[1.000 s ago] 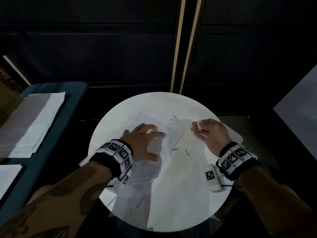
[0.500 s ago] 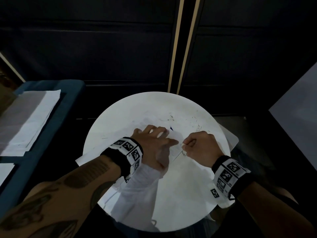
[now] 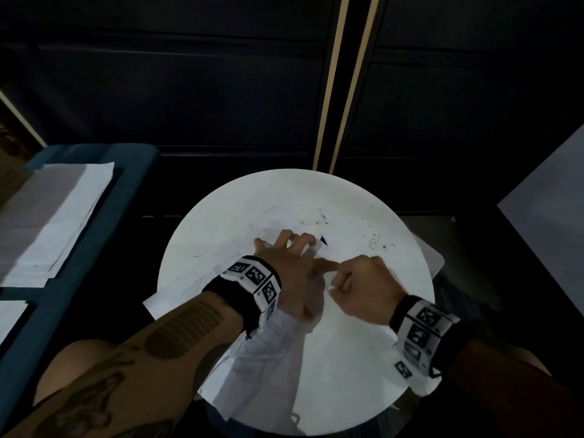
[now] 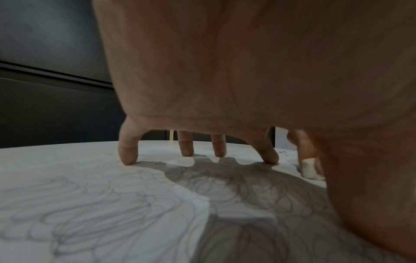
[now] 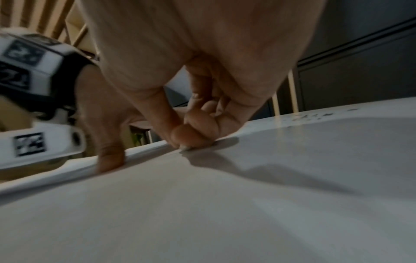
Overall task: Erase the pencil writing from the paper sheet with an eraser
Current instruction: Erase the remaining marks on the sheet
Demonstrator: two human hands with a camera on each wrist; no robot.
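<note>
Right hand (image 3: 363,284) pinches eraser (image 4: 309,168) (left hand (image 3: 294,267) spread on paper (image 4: 101,204)).

Dim studio-like room, dark panelled wall (image 3: 189,90) beyond the fingers, round white table (image 3: 347,374) beneath them, paper stacks (image 3: 53,222) on a blue surface (image 3: 126,197) far left

Dim room — bright tabletop, soft shadows, blur

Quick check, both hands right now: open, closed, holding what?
Left hand: open, spread fingertips pressing the paper sheet.
Right hand: pinches the eraser against the sheet.
</note>
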